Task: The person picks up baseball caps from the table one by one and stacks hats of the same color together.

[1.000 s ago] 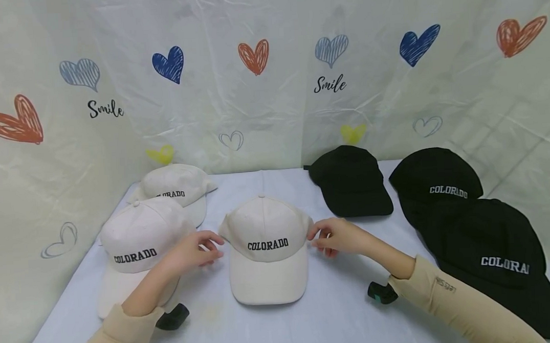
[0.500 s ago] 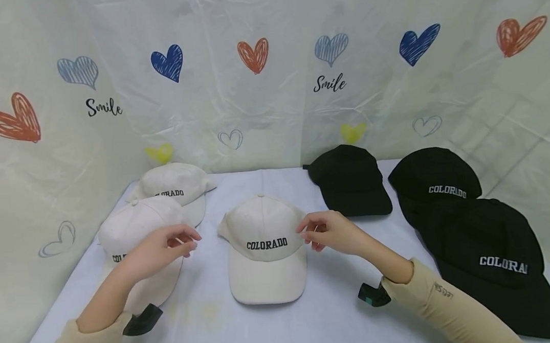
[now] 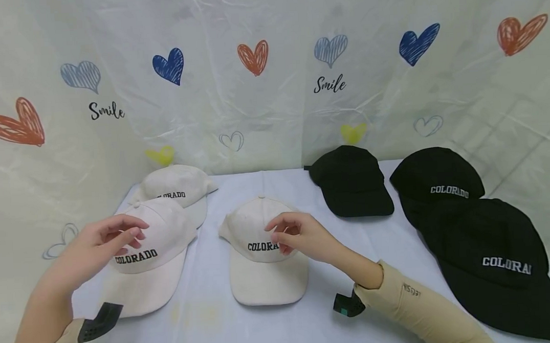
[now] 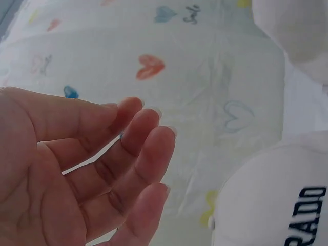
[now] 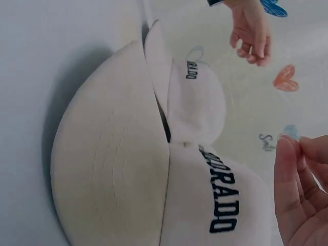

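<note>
A cream baseball cap (image 3: pixel 269 283) lettered COLORADO lies mid-table with its brim towards me. In the head view my right hand (image 3: pixel 307 237) hovers before its crown, fingers loosely bent and holding nothing; the right wrist view shows that hand (image 5: pixel 302 195) apart from the cap. My left hand (image 3: pixel 91 248) is raised at the left, partly in front of a second cream cap (image 3: pixel 159 227). Seen from the left wrist, the fingers of that hand (image 4: pixel 97 164) are relaxed, with nothing in them. Behind the second cap sits a third cream cap (image 3: pixel 178 180), partly covered.
Three black caps are on the right: one at the back (image 3: pixel 351 181), and another (image 3: pixel 434 175) partly behind a large front one (image 3: pixel 495 249). A white cloth covers the table (image 3: pixel 208 333). A plastic sheet (image 3: pixel 277 110) with printed hearts hangs behind.
Both hands have left the sides of the middle cap. The left hand has moved left and up; the right has shifted left in front of the crown. The caps stay in place.
</note>
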Tool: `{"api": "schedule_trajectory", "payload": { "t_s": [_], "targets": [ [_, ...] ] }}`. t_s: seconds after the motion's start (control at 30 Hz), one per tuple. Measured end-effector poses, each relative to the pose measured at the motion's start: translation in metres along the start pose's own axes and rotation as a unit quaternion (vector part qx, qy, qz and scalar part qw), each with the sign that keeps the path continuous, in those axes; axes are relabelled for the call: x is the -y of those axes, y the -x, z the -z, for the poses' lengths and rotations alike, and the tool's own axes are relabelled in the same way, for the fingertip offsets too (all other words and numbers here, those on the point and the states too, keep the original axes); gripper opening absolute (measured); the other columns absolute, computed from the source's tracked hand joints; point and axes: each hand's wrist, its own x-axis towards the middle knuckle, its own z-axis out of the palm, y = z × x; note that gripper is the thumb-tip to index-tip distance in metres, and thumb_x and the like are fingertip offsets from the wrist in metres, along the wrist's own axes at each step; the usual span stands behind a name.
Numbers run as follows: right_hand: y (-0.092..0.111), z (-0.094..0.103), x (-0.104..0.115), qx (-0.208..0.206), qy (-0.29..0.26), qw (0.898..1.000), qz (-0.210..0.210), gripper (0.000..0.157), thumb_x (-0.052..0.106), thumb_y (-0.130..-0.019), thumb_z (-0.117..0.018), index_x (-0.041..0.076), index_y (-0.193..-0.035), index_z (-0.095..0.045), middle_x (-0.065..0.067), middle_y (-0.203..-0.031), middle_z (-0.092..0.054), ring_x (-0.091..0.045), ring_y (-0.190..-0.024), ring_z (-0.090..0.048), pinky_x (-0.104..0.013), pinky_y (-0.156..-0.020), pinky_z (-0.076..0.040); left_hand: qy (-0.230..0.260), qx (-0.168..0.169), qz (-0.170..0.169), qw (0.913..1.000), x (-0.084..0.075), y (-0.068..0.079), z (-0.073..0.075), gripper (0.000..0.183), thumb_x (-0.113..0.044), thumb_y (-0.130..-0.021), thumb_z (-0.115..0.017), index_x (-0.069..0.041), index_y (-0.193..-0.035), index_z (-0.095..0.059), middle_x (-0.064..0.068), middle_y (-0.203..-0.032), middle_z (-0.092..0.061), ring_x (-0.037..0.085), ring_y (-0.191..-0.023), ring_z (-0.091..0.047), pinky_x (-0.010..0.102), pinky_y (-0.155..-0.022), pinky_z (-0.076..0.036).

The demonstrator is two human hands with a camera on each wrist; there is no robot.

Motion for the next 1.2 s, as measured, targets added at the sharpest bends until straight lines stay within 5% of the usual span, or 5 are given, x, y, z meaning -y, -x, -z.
{"api": "schedule_trajectory", "payload": {
  "t_s": [0.23, 0.6, 0.8, 1.03, 1.2],
  "targets": [
    [-0.016, -0.027, -0.002, 0.047, -0.058, 0.997, -0.005, 0.02, 0.002, -0.101, -0.062, -0.008, -0.118, -0.066, -0.016, -0.091, -0.066, -0.016, -0.071, -0.063, -0.032, -0.068, -0.06, 0.025, -0.05, 0.071, 0.9959, 0.032, 0.017, 0.037, 0.02, -0.014, -0.108, -0.054, -0.024, -0.118, -0.067, -0.008, -0.097, -0.068, 0.001, -0.087, -0.067, 0.015, -0.072, -0.054],
    [-0.033, -0.079, -0.006, 0.099, -0.176, 0.978, -0.05, 0.042, 0.002, -0.103, -0.052, -0.004, -0.144, -0.05, -0.028, -0.128, -0.056, -0.018, -0.098, -0.068, -0.038, -0.086, -0.059, 0.081, -0.042, 0.169, 0.9814, 0.102, 0.035, 0.058, 0.028, -0.019, -0.11, -0.049, -0.043, -0.106, -0.064, -0.024, -0.095, -0.064, -0.005, -0.085, -0.065, 0.017, -0.069, -0.055],
    [-0.044, -0.105, -0.006, 0.083, -0.245, 0.96, -0.11, 0.047, -0.002, -0.101, -0.057, -0.004, -0.147, -0.046, -0.02, -0.131, -0.057, -0.023, -0.106, -0.067, -0.041, -0.095, -0.055, 0.082, 0.007, 0.223, 0.9713, 0.131, 0.038, 0.063, 0.018, -0.023, -0.109, -0.051, -0.023, -0.121, -0.065, -0.017, -0.106, -0.065, -0.003, -0.088, -0.065, 0.024, -0.075, -0.058],
    [-0.052, -0.134, -0.008, 0.037, -0.309, 0.937, -0.161, 0.049, -0.005, -0.098, -0.057, -0.006, -0.146, -0.047, -0.02, -0.137, -0.059, -0.028, -0.11, -0.067, -0.042, -0.098, -0.053, 0.047, 0.055, 0.255, 0.9643, 0.143, 0.033, 0.058, 0.052, -0.024, -0.109, -0.052, 0.017, -0.139, -0.043, 0.013, -0.12, -0.067, -0.002, -0.09, -0.064, 0.028, -0.078, -0.057],
    [-0.057, -0.15, -0.005, 0.012, -0.321, 0.929, -0.184, 0.052, -0.004, -0.096, -0.061, -0.005, -0.146, -0.049, -0.015, -0.138, -0.059, -0.025, -0.111, -0.067, -0.038, -0.099, -0.053, 0.063, 0.074, 0.271, 0.9578, 0.15, 0.032, 0.055, 0.045, -0.02, -0.107, -0.053, 0.017, -0.134, -0.05, 0.012, -0.118, -0.069, 0.0, -0.09, -0.064, 0.028, -0.078, -0.057]
  ]
}}
